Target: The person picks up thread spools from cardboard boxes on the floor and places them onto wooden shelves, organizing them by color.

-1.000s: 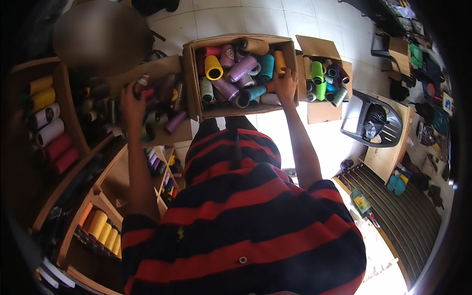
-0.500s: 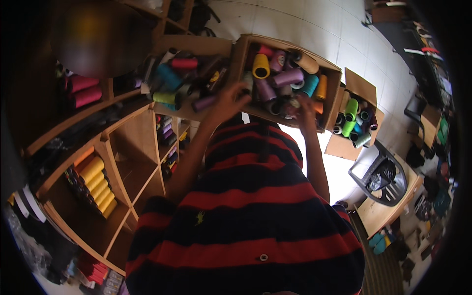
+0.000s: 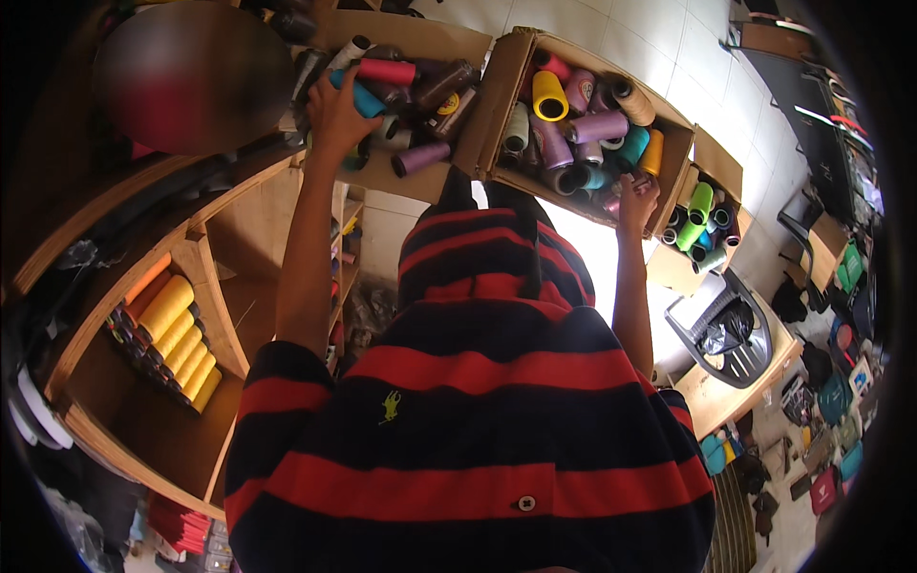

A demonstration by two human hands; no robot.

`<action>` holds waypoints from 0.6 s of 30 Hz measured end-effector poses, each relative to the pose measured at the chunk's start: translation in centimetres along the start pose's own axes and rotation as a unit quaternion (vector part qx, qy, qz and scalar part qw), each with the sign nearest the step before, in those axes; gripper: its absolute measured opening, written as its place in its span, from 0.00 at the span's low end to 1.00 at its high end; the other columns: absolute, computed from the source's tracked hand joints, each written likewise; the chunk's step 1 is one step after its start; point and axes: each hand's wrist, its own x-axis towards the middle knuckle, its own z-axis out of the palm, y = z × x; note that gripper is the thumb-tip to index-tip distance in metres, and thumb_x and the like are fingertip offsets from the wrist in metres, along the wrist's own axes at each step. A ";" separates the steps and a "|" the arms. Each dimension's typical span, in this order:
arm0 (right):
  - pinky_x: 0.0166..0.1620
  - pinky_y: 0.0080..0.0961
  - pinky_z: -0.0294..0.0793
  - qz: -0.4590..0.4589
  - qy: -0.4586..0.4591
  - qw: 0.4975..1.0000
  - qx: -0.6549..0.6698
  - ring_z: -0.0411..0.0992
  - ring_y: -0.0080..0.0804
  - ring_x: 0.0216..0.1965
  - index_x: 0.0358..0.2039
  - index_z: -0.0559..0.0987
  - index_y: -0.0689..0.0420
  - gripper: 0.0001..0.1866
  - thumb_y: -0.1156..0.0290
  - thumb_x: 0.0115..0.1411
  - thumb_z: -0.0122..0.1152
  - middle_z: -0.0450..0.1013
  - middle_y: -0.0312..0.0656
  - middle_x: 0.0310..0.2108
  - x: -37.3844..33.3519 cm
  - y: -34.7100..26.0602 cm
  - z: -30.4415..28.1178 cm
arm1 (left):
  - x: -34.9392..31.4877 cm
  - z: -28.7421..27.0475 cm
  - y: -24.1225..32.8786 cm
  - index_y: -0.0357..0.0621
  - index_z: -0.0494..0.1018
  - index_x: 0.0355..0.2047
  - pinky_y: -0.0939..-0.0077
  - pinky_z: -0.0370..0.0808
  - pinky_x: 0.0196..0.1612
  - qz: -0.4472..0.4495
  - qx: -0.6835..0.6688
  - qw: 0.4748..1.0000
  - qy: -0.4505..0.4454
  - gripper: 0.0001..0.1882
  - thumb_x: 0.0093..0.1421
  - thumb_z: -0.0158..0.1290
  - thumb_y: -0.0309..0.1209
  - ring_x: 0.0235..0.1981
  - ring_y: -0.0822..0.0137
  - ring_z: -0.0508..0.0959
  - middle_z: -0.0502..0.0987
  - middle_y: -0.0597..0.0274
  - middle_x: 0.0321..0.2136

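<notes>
My left hand (image 3: 334, 116) is in the left cardboard box (image 3: 417, 183), its fingers closed round a teal thread cone (image 3: 357, 96). Beside that cone lie a red cone (image 3: 387, 72) and a purple cone (image 3: 421, 159), with dark brown ones further right. At the near right corner of the middle cardboard box (image 3: 487, 143), my right hand (image 3: 638, 202) has its fingers curled; what they hold is hidden. That box is heaped with cones: a yellow one (image 3: 549, 95), a lilac one (image 3: 599, 127), an orange one (image 3: 652, 153) and several others.
A smaller box of green and dark cones (image 3: 700, 202) stands to the right, near a grey plastic chair (image 3: 731, 334). On the left, a wooden shelf unit (image 3: 215, 334) holds stacked yellow cones (image 3: 177, 334). A blurred round shape (image 3: 191, 76) covers the upper left.
My left hand has left the near left edge of the middle box and reached left, closing on the teal cone. The right hand has shifted slightly right, and its fingers are more curled.
</notes>
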 end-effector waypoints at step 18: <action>0.53 0.33 0.68 -0.128 -0.372 0.910 0.128 0.70 0.40 0.51 0.53 0.65 0.63 0.32 0.64 0.52 0.67 0.71 0.51 0.47 -12.4 -16.4 5.8 | -5.8 3.6 8.1 0.50 0.59 0.62 0.52 0.64 0.56 0.232 -0.317 0.919 -0.041 0.45 0.43 0.67 0.38 0.53 0.43 0.65 0.64 0.48 0.54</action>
